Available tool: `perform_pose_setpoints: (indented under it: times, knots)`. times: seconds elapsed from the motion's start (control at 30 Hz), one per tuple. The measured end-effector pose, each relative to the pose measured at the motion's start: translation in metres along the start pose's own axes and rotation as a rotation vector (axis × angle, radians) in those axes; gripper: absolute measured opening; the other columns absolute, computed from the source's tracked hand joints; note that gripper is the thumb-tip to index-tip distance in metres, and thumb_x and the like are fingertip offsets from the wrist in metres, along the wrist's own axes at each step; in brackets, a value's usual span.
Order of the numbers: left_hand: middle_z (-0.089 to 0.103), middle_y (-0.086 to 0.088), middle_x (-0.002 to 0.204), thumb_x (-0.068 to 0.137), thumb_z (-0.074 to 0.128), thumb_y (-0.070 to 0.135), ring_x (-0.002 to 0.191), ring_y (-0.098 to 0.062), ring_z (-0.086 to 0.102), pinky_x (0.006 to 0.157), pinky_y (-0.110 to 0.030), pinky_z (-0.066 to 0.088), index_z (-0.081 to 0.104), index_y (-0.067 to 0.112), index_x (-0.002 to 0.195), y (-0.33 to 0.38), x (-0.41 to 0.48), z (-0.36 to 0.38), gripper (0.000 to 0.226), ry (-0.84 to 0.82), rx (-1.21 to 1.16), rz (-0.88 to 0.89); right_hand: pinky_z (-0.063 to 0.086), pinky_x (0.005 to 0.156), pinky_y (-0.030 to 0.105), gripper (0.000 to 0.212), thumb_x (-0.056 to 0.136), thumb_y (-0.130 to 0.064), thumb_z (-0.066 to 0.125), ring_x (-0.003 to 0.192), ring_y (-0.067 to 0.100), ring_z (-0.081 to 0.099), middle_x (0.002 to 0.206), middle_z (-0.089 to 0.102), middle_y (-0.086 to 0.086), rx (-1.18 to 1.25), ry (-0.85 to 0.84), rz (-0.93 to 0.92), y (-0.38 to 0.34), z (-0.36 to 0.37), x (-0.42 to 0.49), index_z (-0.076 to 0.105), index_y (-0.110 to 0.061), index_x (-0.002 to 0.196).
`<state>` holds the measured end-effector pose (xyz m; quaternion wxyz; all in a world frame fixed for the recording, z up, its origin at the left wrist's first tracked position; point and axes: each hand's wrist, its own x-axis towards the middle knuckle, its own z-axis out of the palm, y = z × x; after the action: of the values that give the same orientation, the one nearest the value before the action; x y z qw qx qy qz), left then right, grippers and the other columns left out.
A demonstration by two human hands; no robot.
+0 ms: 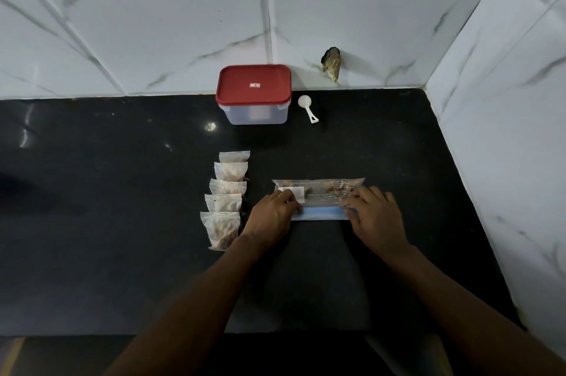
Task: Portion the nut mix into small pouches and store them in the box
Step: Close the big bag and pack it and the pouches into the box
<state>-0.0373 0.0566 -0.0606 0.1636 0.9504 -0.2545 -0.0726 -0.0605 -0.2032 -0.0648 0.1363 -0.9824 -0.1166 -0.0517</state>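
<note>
Left hand (271, 215): pinching the nut bag (321, 190) at its left end, frame centre.
Right hand (372, 216): gripping the bag's right end.
Pouches (228, 187): five lying filled, left of centre.
Box (255, 114): sitting lidded, upper centre.

counter (122, 222): black, glossy | wall tiles (153, 38): white, marbled | damaged spot (331, 65): low on wall
</note>
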Motion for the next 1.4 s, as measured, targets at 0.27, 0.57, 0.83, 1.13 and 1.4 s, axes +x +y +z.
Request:
perform_pose_setpoints:
  times: [0.27, 0.57, 0.83, 1.13, 1.4]
  knots:
    - [0.065, -0.002, 0.123, 0.089, 0.067, 0.023, 0.11, -0.022, 0.062, 0.093, -0.035, 0.048, 0.07, 0.021, 0.121, -0.002, -0.003, -0.005, 0.033, 0.004, -0.04, 0.023, 0.042, 0.085, 0.032, 0.027, 0.085, -0.041, 0.064, 0.099, 0.008, 0.054, 0.11, 0.063, -0.011, 0.038, -0.082, -0.038, 0.004, 0.002, -0.007, 0.068, -0.031, 0.11]
    - [0.058, 0.0, 0.131, 0.102, 0.056, 0.028, 0.106, -0.022, 0.065, 0.083, -0.035, 0.054, 0.057, 0.023, 0.128, -0.006, 0.019, -0.023, 0.026, -0.035, -0.112, -0.125, 0.052, 0.079, 0.032, 0.019, 0.094, -0.03, 0.066, 0.088, 0.012, 0.065, 0.102, 0.073, -0.003, 0.087, -0.042, 0.051, 0.005, -0.012, 0.024, 0.071, -0.026, 0.112]
    - [0.059, -0.003, 0.129, 0.102, 0.06, 0.029, 0.115, -0.02, 0.059, 0.094, -0.037, 0.053, 0.071, 0.02, 0.121, -0.01, 0.023, -0.018, 0.024, 0.029, -0.013, -0.099, 0.048, 0.082, 0.039, 0.02, 0.085, -0.029, 0.074, 0.103, 0.018, 0.053, 0.116, 0.056, -0.001, -0.008, 0.027, 0.08, 0.005, -0.004, 0.025, 0.069, -0.022, 0.104]
    - [0.057, -0.002, 0.137, 0.094, 0.065, 0.032, 0.127, -0.02, 0.053, 0.108, -0.036, 0.043, 0.065, 0.022, 0.129, -0.003, 0.015, -0.011, 0.036, 0.024, 0.037, -0.05, 0.045, 0.081, 0.035, 0.023, 0.086, -0.027, 0.068, 0.1, 0.014, 0.055, 0.108, 0.064, -0.006, -0.016, -0.012, -0.007, 0.0, 0.007, 0.019, 0.074, -0.025, 0.108]
    - [0.055, 0.0, 0.143, 0.105, 0.048, 0.037, 0.13, -0.019, 0.049, 0.106, -0.036, 0.036, 0.061, 0.025, 0.134, -0.002, 0.02, -0.015, 0.034, 0.029, 0.128, -0.046, 0.04, 0.091, 0.039, 0.021, 0.096, -0.036, 0.06, 0.103, 0.016, 0.056, 0.11, 0.066, -0.007, -0.067, -0.006, -0.064, 0.004, 0.003, 0.022, 0.073, -0.027, 0.11]
